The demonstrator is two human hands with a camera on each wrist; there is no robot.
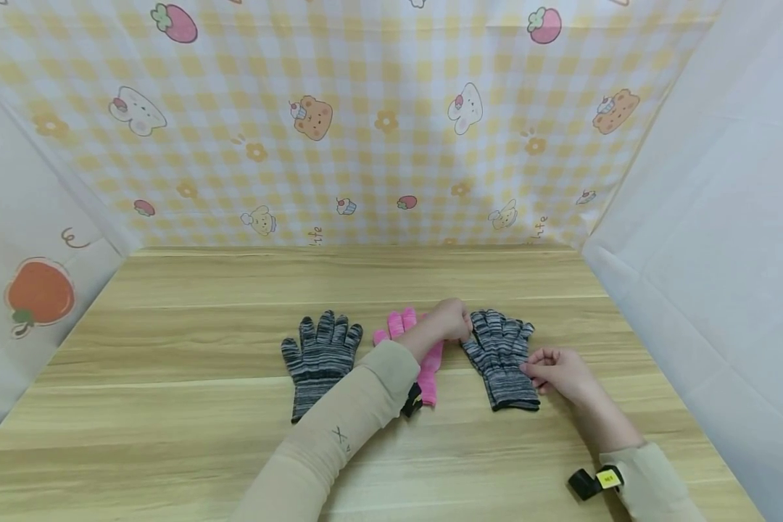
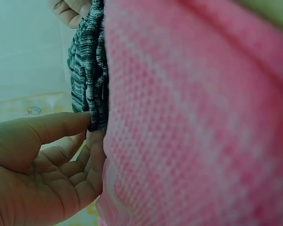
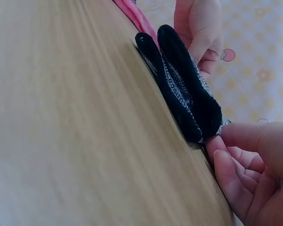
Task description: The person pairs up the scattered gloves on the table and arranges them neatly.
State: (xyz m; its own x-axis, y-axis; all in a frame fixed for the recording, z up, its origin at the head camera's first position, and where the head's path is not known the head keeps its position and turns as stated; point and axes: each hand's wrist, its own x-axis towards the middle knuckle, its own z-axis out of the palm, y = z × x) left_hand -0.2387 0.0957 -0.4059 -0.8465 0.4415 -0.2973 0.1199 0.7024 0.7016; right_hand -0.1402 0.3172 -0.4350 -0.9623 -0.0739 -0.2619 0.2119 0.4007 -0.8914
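Observation:
A grey-and-black striped knit glove (image 1: 501,355) lies at the right, palm flat on the table. My left hand (image 1: 453,319) reaches across and pinches its edge near the fingers; the left wrist view shows thumb and fingers (image 2: 68,127) on the knit. At the cuff's outer side, my right hand (image 1: 561,373) pinches the edge between thumb and fingers. Two dark cuff layers (image 3: 188,94) show in the right wrist view, one against the other. Left of this lies a pink glove (image 1: 431,366), partly hidden under my left forearm.
Another grey striped glove (image 1: 322,351) lies to the left, fingers spread, its cuff partly behind my left sleeve (image 1: 346,420). A wood-grain table (image 1: 170,312) bears the gloves. A checked cloth (image 1: 365,159) hangs behind, with white sheets at both sides.

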